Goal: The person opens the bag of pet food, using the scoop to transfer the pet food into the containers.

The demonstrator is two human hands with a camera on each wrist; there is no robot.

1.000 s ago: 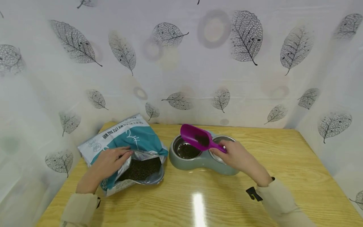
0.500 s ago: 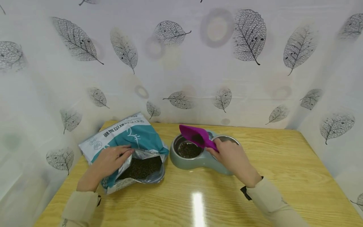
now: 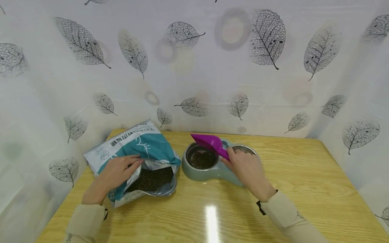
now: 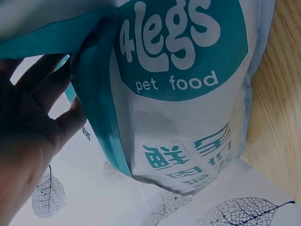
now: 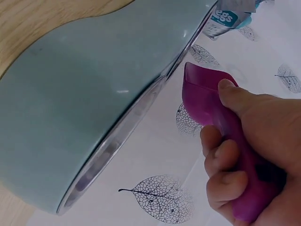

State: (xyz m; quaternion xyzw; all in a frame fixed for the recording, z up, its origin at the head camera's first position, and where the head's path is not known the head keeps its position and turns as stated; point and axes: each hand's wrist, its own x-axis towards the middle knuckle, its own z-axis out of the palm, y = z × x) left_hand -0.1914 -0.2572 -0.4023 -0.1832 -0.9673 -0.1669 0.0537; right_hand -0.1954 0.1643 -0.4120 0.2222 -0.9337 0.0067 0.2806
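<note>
My right hand (image 3: 247,169) grips the handle of a purple scoop (image 3: 209,141), fingers wrapped round it in the right wrist view. The scoop is tilted over the left bowl (image 3: 200,158) of a grey-green double pet feeder (image 3: 209,174). Brown kibble lies in that bowl; no kibble shows in the scoop, whose inside is mostly turned away. On the left, my left hand (image 3: 117,173) holds the folded-back edge of a teal and white pet food bag (image 3: 152,143), thumb and fingers about the flap in the left wrist view. The bag lies open, dark kibble (image 3: 153,179) showing in its mouth.
The feeder's right steel bowl (image 3: 244,149) is partly covered by my right hand. A wooden table (image 3: 304,182) carries everything. White leaf-patterned sheeting (image 3: 194,67) stands behind the table and at both sides.
The scoop has tipped over toward the left bowl, and the kibble seen in it earlier is out of sight. My right hand has turned and shifted slightly left. The left hand stays on the bag.
</note>
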